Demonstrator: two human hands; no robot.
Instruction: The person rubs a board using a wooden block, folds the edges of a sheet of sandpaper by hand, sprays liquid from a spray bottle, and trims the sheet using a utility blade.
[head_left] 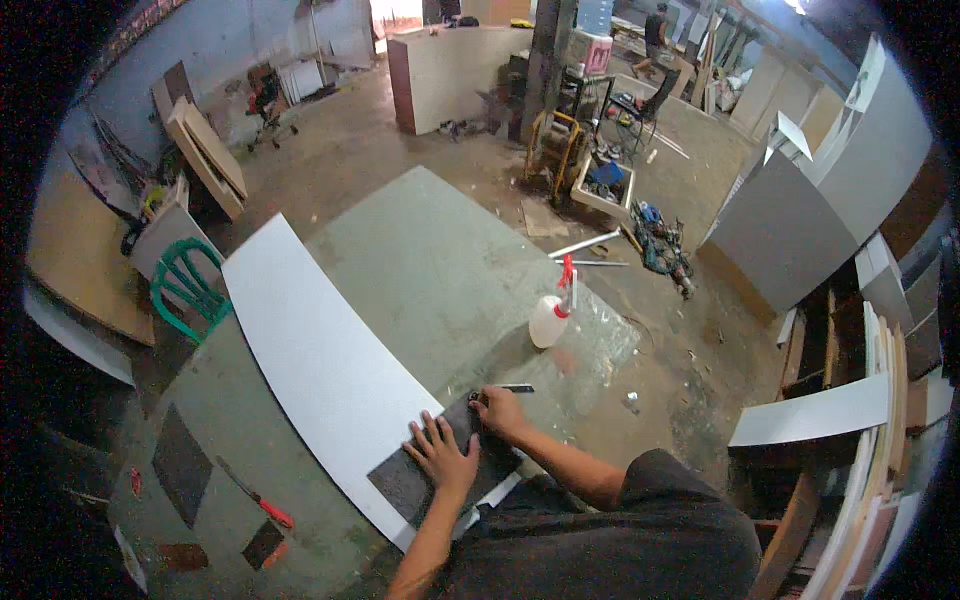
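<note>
My left hand point(445, 460) lies flat with fingers spread on a dark grey rectangular sheet point(400, 486). The sheet rests across the near end of a long white panel point(320, 345). At the sheet's far right edge, my right hand point(502, 412) is closed, thumb and fingers pinched together. A slim dark-and-silver tool point(516, 388) sticks out from behind it; its working end is hidden by the fingers. Beyond, a white spray bottle point(548, 322) with a red trigger head stands upright on the greenish table point(410, 240).
Left on the table lie a dark sheet point(181, 465), a red-handled tool point(272, 512) and a small dark block point(263, 545). A green plastic chair point(190, 290) stands at the table's left. Boards point(790, 220) lean at right. Power tools point(662, 245) litter the floor. Another person point(655, 35) is far back.
</note>
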